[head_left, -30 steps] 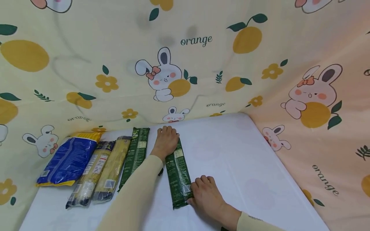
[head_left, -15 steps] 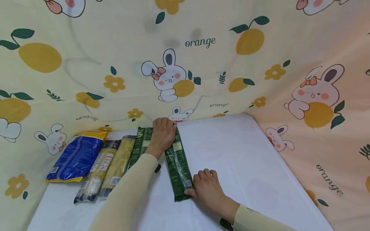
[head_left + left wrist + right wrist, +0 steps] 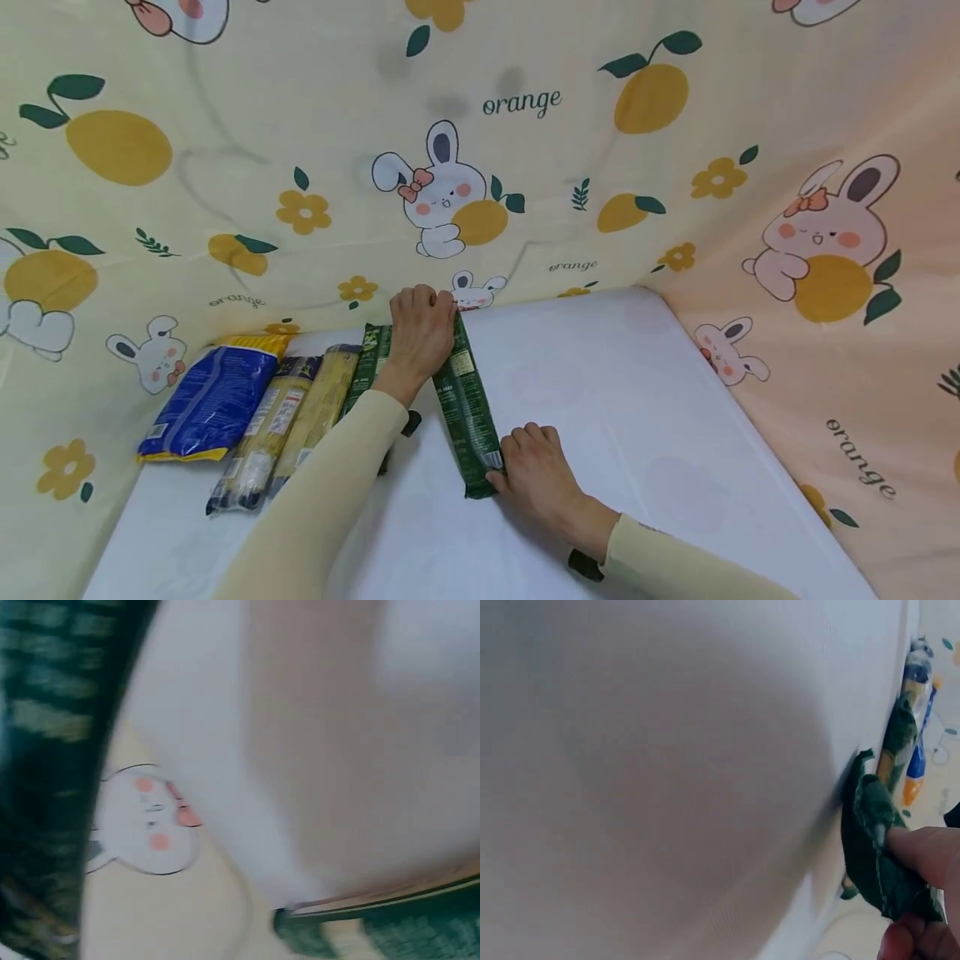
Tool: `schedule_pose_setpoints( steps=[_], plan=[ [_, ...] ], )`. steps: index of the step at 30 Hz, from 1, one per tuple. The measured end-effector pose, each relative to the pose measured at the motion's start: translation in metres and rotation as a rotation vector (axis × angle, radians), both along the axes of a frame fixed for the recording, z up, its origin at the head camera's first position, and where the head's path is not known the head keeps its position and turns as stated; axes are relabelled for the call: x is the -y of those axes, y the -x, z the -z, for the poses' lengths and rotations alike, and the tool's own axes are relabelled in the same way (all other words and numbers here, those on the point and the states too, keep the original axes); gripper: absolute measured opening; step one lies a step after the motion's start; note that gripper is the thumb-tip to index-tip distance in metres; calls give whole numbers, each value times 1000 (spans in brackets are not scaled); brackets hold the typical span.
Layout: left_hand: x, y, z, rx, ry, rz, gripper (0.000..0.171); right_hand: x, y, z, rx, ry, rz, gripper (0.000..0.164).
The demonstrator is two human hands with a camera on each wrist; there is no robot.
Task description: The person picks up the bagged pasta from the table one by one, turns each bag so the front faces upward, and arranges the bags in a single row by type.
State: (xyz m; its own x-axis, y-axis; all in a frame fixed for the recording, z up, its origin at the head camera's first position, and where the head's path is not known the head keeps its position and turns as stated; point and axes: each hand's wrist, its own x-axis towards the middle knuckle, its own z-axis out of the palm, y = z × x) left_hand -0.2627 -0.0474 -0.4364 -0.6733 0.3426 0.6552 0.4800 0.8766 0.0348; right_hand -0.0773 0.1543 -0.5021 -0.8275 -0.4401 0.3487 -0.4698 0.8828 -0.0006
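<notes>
Left hand, farther forward, grips a green packet; right hand pinches its near end.

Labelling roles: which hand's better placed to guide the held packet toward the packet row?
Left hand, probably: gripping the held packet at the far end, nearer the row. Right hand pinches the near end, farther off.

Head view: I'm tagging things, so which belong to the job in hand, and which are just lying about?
Job: held green packet, left grip, right grip.
Apparently lying about: blue bag, left yellow packet, right yellow packet, other green packet.
</notes>
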Motion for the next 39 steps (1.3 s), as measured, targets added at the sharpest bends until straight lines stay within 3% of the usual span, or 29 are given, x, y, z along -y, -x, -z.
schedule_pose_setpoints(
  steps=[4,10,14,19,23,27,33,39],
  plan=[
    [-3,-5,-19,9,22,-74,29,-3,3,-5,-87,-34,-17,41],
    [-16,-16,-38,-107,104,-119,29,-1,-1,-5,-180,-86,-64,29],
    [-25,-20,-46,-140,114,-84,29,2,-6,-2,-188,-106,-66,25],
    [-30,-24,-53,-50,87,-23,34,3,-10,0,-183,-114,-46,22],
    [-31,-27,-56,-1,131,-23,35,4,-11,1,-202,-106,-43,17],
    [-30,-30,-55,-6,185,-23,24,7,-13,2,-207,-105,-33,18],
    [-26,-34,-51,15,192,-7,12,13,-18,2,-180,-73,-52,53],
    [-12,-34,-47,115,122,52,18,13,-9,1,-181,17,-97,63]
  ],
)
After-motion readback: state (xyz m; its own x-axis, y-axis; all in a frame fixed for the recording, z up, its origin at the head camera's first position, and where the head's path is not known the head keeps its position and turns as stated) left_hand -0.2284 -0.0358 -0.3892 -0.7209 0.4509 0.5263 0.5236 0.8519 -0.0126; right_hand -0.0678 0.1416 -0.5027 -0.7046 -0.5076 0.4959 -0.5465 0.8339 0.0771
